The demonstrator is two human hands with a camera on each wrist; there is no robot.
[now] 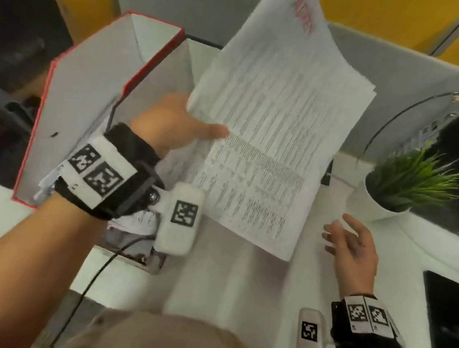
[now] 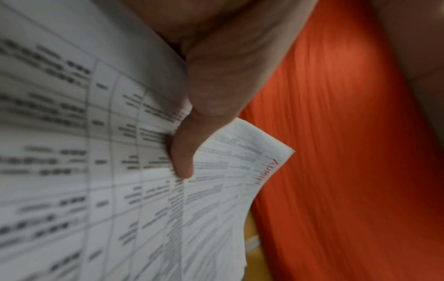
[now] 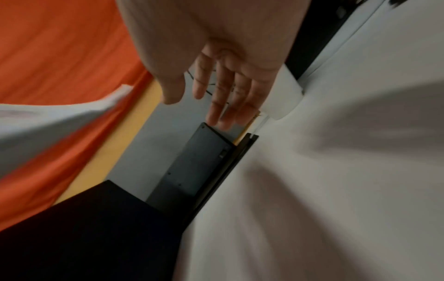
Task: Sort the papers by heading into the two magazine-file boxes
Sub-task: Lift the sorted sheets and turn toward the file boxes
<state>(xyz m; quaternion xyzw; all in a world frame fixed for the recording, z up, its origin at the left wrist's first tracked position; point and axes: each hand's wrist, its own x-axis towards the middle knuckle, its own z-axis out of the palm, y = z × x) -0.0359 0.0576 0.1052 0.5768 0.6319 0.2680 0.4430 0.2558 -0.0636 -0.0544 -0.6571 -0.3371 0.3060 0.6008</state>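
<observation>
The red-edged file box (image 1: 86, 102) stood on the left of the desk (image 1: 237, 285), with the second box (image 1: 192, 61) just behind the sheets. The left hand (image 1: 170, 125) pinched a sheaf of papers (image 1: 272, 127) by its edge, thumb on top, raised above the boxes; the red heading read ADMIN. The right hand (image 1: 354, 248) hovered empty, fingers relaxed and spread. Best bet imo: square the sheets first, then slide them in edge-down so the corners don't catch.

The paper (image 2: 216, 171) bears a red heading, "ADMIN"; its body text is too blurred to read.
</observation>
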